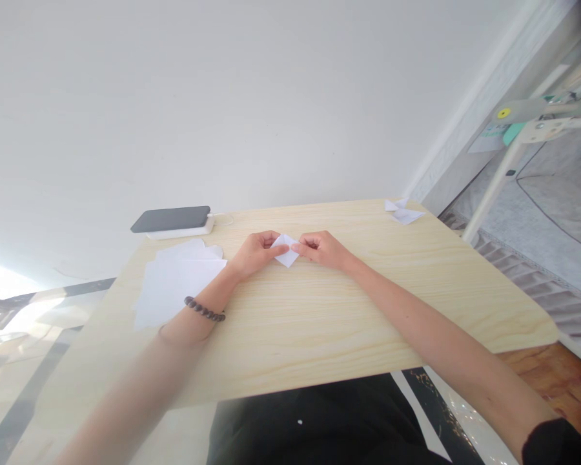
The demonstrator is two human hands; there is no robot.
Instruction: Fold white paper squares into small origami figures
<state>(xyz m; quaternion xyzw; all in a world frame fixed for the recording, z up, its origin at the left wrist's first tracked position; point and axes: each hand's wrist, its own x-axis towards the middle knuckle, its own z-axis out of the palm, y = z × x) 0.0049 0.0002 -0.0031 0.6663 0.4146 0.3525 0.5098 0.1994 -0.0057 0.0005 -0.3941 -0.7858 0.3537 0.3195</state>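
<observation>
A small piece of folded white paper (287,258), diamond-shaped with a point toward me, is held above the middle of the table. My left hand (258,253) pinches its left side, thumb lying across the front face. On the opposite side, my right hand (323,249) grips the right corner between thumb and curled fingers. The two thumbs nearly meet at the paper's centre. Its back, and the fingertips behind it, are hidden. A dark bead bracelet (204,310) circles my left wrist.
White paper sheets (179,284) lie in a loose stack at the left of the wooden table (290,342). Behind them, a dark phone (172,219) rests on a white block with a cable. Folded paper pieces (407,215) lie at the far right corner. A wall (271,103) stands behind.
</observation>
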